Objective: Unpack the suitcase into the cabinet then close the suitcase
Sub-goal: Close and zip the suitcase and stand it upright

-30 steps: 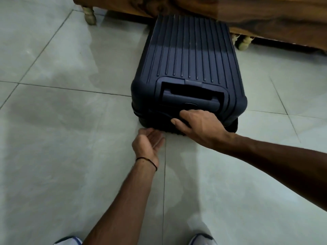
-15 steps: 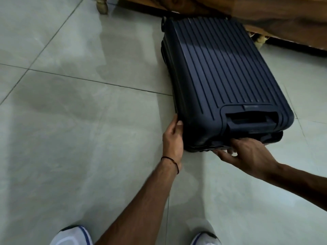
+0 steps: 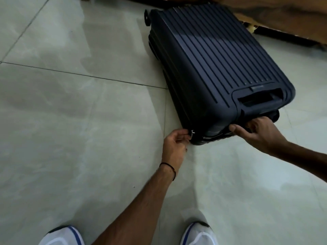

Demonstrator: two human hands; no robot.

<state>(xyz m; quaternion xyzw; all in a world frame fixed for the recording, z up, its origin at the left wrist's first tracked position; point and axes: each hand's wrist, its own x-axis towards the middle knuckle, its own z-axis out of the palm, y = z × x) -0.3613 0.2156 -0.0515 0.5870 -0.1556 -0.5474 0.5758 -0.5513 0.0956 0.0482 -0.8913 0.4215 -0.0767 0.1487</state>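
Suitcase [image 3: 212,64]: a dark navy hard shell with raised ribs, lying flat on the pale tiled floor [image 3: 70,121]. It sits at an angle, its far end close under the wooden furniture [image 3: 283,15] along the top of the view. One wheel [image 3: 146,16] shows at the far left corner. The handle recess [image 3: 260,99] is in the top face at the near end. The two shells lie one on the other, with the seam showing as a lighter line across the near end (how far the zip has been run round cannot be told from here).

The left hand [image 3: 174,147] is at the near left corner of the case. Its fingers [image 3: 179,137] are drawn together with the thumb and pinch the small metal zipper pull [image 3: 192,137] on the seam. A thin black band [image 3: 168,167] circles that wrist.

The right hand [image 3: 260,135] grips the near end just below the handle recess. Its thumb lies along the edge of the shell and its fingers are curled round that edge, their tips hidden against the dark case.

At the bottom of the view stand the left shoe [image 3: 62,236] and the right shoe [image 3: 200,234], both white with blue trim, well apart from the case.
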